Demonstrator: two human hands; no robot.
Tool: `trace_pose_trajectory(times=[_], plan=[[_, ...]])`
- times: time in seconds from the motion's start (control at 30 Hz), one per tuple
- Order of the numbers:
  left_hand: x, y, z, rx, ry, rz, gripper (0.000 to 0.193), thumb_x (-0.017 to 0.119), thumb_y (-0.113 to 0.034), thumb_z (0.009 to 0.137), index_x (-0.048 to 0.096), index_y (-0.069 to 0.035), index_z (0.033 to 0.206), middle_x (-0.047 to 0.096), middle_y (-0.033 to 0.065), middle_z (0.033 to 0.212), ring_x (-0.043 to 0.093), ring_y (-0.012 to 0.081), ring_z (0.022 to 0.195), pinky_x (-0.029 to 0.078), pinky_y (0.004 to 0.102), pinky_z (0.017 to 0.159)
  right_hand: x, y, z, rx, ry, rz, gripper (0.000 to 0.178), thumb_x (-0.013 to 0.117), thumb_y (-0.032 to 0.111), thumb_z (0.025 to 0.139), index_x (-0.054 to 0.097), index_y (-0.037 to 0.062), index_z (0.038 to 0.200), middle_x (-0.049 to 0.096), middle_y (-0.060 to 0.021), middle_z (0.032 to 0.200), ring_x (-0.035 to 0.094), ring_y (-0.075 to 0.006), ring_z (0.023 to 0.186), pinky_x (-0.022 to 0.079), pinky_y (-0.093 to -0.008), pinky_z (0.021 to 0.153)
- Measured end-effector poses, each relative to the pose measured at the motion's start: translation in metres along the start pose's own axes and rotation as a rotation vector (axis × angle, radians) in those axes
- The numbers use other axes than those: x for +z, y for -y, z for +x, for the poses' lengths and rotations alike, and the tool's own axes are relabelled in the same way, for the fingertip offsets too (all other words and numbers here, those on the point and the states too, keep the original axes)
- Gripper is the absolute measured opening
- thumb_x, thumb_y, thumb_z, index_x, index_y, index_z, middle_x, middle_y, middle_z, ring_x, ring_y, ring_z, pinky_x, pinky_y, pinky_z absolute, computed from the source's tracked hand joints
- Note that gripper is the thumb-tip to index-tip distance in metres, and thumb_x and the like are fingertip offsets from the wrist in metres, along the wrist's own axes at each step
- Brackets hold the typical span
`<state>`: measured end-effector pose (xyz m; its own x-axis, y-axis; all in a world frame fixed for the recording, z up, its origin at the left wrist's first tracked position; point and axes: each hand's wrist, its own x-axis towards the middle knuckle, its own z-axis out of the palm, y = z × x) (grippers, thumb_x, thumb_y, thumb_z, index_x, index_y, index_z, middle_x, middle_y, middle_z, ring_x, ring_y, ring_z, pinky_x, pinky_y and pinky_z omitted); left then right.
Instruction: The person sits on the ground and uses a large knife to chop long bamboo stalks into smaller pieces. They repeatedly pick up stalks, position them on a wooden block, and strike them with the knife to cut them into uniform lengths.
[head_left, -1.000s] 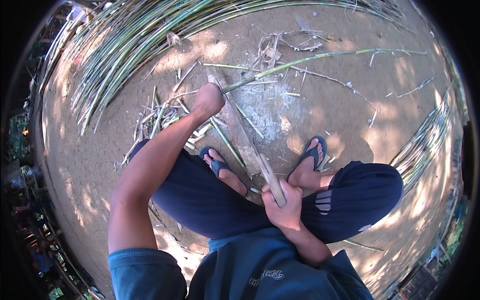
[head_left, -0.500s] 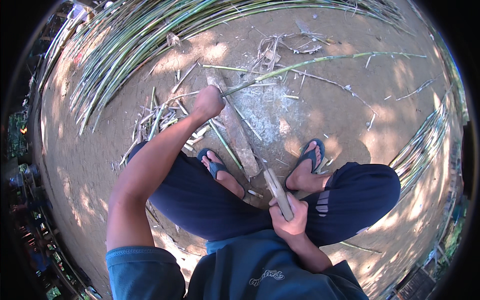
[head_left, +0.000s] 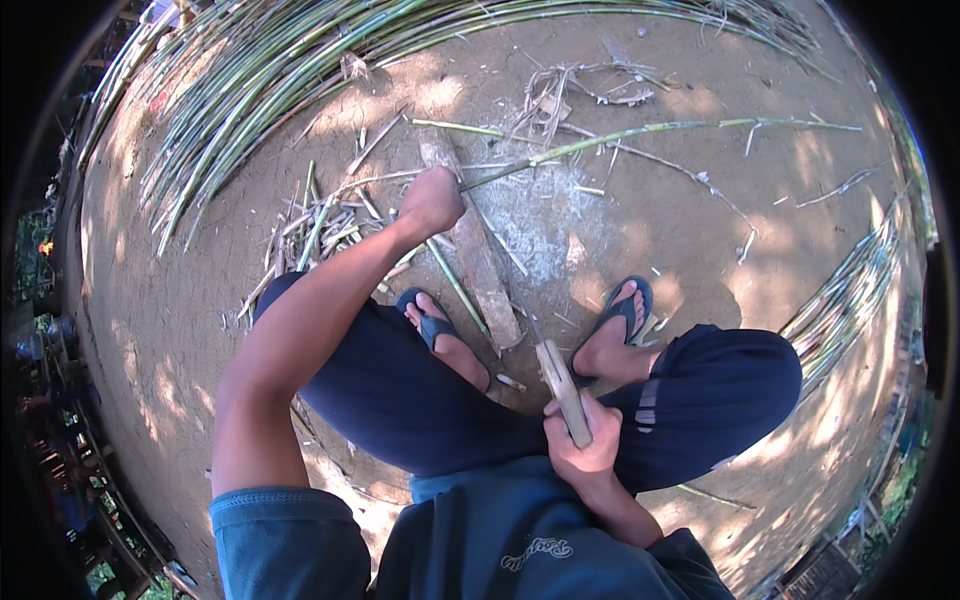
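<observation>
My left hand [head_left: 433, 201] is closed around the near end of a long green cane stalk [head_left: 620, 137]. From my fist the stalk reaches away to the far right, in a slight bend. Beneath that hand lies a worn wooden plank [head_left: 478, 268], slanting across the ground toward my feet. In front of my body my right hand [head_left: 585, 440] grips the wooden handle [head_left: 563, 385] of a knife. Its thin blade [head_left: 535, 327], seen nearly edge-on, points away between my feet, close to the plank's near end. The blade is apart from the stalk.
A big heap of long green stalks [head_left: 270, 110] spreads across the far left. Cut pieces [head_left: 310, 235] litter the ground left of the plank. Another stalk bundle [head_left: 850, 290] lies at the right. Dry leaf scraps [head_left: 548, 105] and a thin twig [head_left: 705, 180] lie beyond the plank.
My left hand has shifted a little to the right, and the stalk's far part has come slightly lower in the view. The knife in my right hand has barely moved.
</observation>
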<state>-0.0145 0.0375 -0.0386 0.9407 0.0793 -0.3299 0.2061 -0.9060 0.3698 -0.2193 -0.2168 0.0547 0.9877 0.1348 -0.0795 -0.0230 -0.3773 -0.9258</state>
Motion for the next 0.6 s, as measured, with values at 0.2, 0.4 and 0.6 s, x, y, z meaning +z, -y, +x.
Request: trace_pose_trajectory(times=[0.2, 0.4, 0.6], plan=[[-0.006, -0.003, -0.008, -0.017, -0.015, -0.058, 0.019, 0.063, -0.005, 0.071, 0.067, 0.011, 0.082, 0.065, 0.032, 0.088, 0.066, 0.043, 0.088, 0.054, 0.045, 0.081, 0.036, -0.006, 0.054, -0.013, -0.053, -0.048, 0.007, 0.063, 0.006, 0.079, 0.062, -0.001, 0.079, 0.058, -0.0147, 0.058, 0.062, -0.0176, 0.053, 0.046, -0.0318, 0.052], [-0.006, 0.003, -0.008, 0.0, 0.043, -0.009, 0.02, 0.065, -0.006, 0.072, 0.068, 0.01, 0.082, 0.065, 0.0312, 0.088, 0.067, 0.0426, 0.089, 0.054, 0.0454, 0.082, 0.002, 0.001, -0.004, -0.03, -0.035, 0.022, 0.004, 0.065, 0.004, 0.075, 0.062, 0.0025, 0.077, 0.058, -0.0135, 0.057, 0.065, -0.0274, 0.052, 0.05, -0.0328, 0.05], [-0.006, 0.001, -0.006, 0.014, -0.009, -0.01, 0.022, 0.067, -0.011, 0.073, 0.068, 0.008, 0.084, 0.066, 0.0303, 0.087, 0.067, 0.0422, 0.083, 0.054, 0.0457, 0.078, 0.034, 0.0, 0.051, -0.034, -0.054, -0.01, 0.003, 0.061, 0.002, 0.079, 0.062, -0.0004, 0.078, 0.058, -0.0085, 0.058, 0.057, -0.0153, 0.05, 0.044, -0.0291, 0.05]])
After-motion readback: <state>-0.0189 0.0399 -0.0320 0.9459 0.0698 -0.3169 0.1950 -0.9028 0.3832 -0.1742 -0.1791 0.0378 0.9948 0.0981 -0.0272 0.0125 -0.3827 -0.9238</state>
